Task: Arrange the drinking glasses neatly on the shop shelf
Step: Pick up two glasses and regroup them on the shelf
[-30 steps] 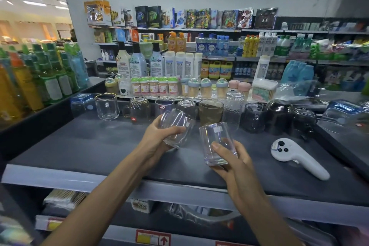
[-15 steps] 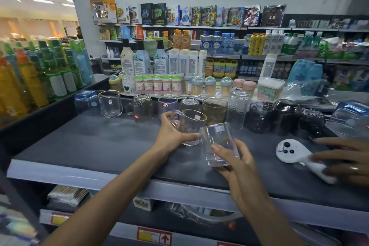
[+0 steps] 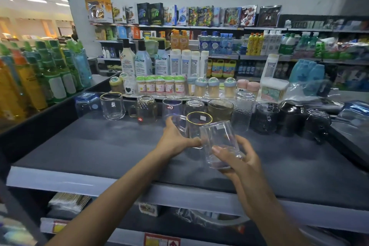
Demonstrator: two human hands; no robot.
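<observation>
My left hand (image 3: 175,139) grips a clear gold-rimmed mug (image 3: 197,126) that stands upright on the dark shelf (image 3: 95,146). My right hand (image 3: 237,161) holds a clear tumbler (image 3: 218,142) by its lower half, tilted a little and lifted just in front of the mug. Behind them a row of glasses lines the back of the shelf: a gold-rimmed glass (image 3: 112,106), a patterned mug (image 3: 145,109), a red-labelled glass (image 3: 172,108), a ribbed tall glass (image 3: 243,113) and dark smoked mugs (image 3: 266,118).
Bottles of soap (image 3: 40,78) fill the left side shelf. Small jars (image 3: 159,86) and lotion bottles (image 3: 142,60) stand behind the glass row. Plastic-wrapped items (image 3: 353,116) lie at the far right. A lower shelf with a red price tag (image 3: 161,239) sits below.
My left hand has turned its mug upright and set it on the shelf. The white controller at the right and another person's hand that took hold of it are out of view now.
</observation>
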